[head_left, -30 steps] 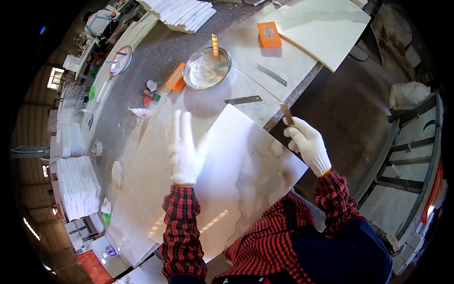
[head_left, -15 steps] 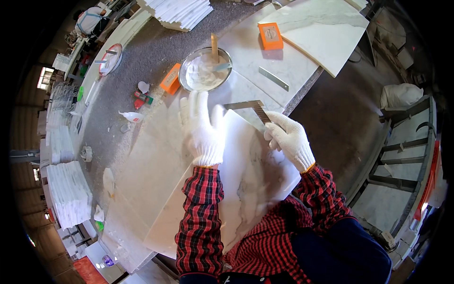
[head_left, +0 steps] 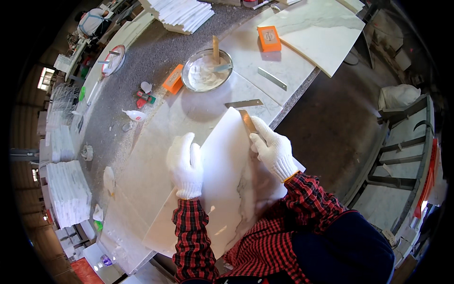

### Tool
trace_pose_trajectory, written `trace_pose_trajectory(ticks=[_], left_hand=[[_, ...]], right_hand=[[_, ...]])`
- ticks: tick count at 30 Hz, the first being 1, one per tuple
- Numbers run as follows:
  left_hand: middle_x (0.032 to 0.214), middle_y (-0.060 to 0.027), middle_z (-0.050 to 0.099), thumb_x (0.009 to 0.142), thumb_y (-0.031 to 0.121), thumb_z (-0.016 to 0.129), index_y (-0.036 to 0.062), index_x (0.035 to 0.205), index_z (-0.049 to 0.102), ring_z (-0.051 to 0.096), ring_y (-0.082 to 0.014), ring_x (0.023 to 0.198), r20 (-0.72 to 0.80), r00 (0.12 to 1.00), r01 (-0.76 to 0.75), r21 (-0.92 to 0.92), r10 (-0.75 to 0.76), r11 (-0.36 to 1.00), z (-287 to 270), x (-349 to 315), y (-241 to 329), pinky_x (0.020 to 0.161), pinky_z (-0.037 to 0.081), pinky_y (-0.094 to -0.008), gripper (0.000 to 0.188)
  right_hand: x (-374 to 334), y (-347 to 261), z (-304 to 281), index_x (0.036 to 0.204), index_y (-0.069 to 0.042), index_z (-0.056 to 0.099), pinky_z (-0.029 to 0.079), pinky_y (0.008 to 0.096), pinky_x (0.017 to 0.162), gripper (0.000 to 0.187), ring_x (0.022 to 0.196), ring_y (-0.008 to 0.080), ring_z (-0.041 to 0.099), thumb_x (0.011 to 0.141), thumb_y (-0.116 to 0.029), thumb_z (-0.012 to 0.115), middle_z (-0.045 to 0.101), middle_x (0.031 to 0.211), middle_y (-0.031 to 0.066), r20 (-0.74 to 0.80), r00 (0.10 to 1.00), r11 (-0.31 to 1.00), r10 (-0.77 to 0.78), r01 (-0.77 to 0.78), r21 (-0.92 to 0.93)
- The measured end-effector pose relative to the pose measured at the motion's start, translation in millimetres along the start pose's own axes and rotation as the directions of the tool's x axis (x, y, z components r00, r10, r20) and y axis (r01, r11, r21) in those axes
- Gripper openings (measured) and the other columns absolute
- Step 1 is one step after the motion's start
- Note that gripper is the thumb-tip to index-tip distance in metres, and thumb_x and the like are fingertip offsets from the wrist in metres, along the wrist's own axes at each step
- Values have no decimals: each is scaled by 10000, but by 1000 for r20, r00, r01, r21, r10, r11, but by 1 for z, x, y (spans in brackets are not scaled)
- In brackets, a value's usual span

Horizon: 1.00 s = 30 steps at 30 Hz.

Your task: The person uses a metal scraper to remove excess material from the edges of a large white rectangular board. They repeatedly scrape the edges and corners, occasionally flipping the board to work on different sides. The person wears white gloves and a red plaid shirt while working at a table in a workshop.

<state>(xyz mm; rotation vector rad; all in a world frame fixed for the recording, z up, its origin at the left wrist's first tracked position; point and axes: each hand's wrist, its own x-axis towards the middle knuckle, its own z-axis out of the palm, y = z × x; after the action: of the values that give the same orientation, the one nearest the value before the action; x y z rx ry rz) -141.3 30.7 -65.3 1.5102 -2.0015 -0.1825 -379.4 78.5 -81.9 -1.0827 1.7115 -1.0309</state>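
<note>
The gloved right hand (head_left: 275, 151) is closed around a flat metal scraper blade (head_left: 248, 121), set against the upper edge of a glossy white, grey-veined marble tile (head_left: 222, 189) at frame centre. The left hand (head_left: 186, 164) lies open and flat on the tile. A metal bowl (head_left: 206, 71) of white paste sits above.

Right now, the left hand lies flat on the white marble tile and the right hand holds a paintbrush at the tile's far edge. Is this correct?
Not quite. The right hand holds a thin, flat metal blade, not a paintbrush, at the far edge of the white marble tile. The left hand does lie flat on the tile. The head view shows this.
</note>
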Motion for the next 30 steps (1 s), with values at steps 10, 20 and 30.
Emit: trace_pose_trajectory(ticks=[10, 20, 30], left_hand=[[1060, -177, 731, 969, 138, 634, 35, 1125, 726, 690, -364, 979, -28, 998, -51, 63, 53, 997, -1, -1, 10, 867, 534, -449, 208], [1146, -178, 731, 997, 144, 605, 19, 1193, 710, 695, -341, 1053, -76, 997, 0, 10, 1, 1000, 5, -6, 3, 922, 540, -409, 255], [1290, -148, 686, 1053, 133, 517, -54, 1284, 649, 641, -210, 1201, -95, 950, 217, -479, -296, 851, -19, -12, -4, 1041, 479, -340, 325]], right_hand=[[2, -5, 17, 1400, -186, 479, 476, 474, 494, 441, 557, 356, 650, 986, -272, 607, 667, 660, 124, -75, 930, 758, -359, 244, -605], [3, -12, 9, 1445, -169, 424, 490, 469, 517, 471, 619, 351, 674, 1005, -262, 567, 687, 722, 127, 82, 933, 699, -350, 318, -640], [9, 9, -18, 1485, -288, 495, 534, 439, 580, 560, 688, 331, 687, 947, -176, 601, 699, 828, 148, 377, 733, 579, -566, 680, -450]])
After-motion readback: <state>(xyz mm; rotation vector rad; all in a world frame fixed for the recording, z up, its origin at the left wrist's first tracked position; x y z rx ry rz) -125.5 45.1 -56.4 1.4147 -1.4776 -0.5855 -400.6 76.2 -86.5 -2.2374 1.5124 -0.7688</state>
